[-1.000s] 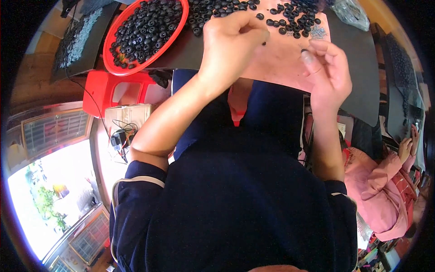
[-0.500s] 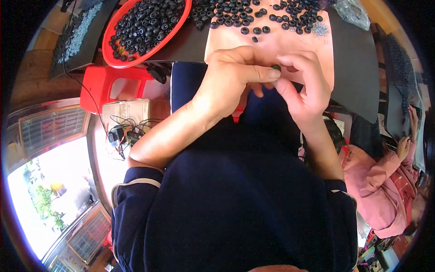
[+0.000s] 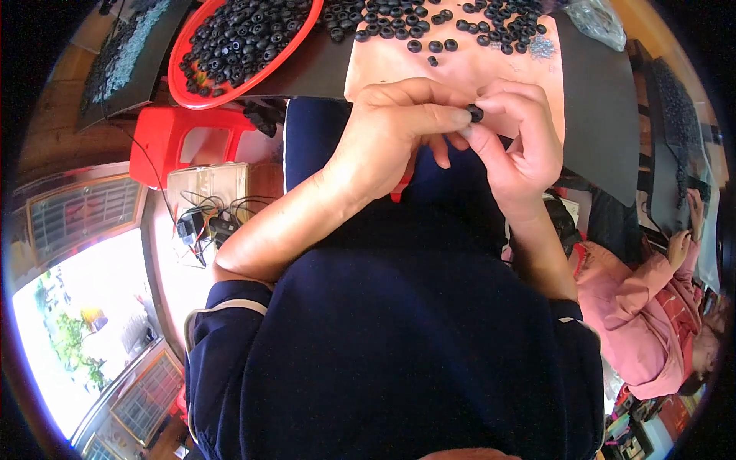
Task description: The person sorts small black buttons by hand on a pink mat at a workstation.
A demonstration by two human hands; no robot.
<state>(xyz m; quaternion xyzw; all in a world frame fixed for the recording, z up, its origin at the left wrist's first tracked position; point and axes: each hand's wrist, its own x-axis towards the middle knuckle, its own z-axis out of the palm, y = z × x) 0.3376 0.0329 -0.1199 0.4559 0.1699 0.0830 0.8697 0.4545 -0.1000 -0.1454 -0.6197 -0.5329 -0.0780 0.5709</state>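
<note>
Between my fingertips, above my lap at the table's near edge, is a small round black part (image 3: 475, 113). My left hand (image 3: 399, 126) pinches it from the left with thumb and fingers. From the other side my right hand (image 3: 523, 142) closes thumb and index finger on it. Its far details are hidden by the fingers. Beyond the hands, on a pale orange sheet (image 3: 391, 67), lie many similar black ring-like parts (image 3: 414, 46). A little heap of tiny clear or silvery pieces (image 3: 542, 47) sits at the sheet's right side.
A red basin (image 3: 178, 84) full of black parts stands at the left on the dark table (image 3: 602, 107). A clear plastic bag (image 3: 596, 23) lies far right. Below the basin are a red stool (image 3: 153, 146) and a box (image 3: 230, 180) with cables. A co-worker's pink sleeve (image 3: 640, 291) is at right.
The black part between my fingertips shows more and has shifted slightly right. Both hands stay together in nearly the same place, and the view has moved slightly.
</note>
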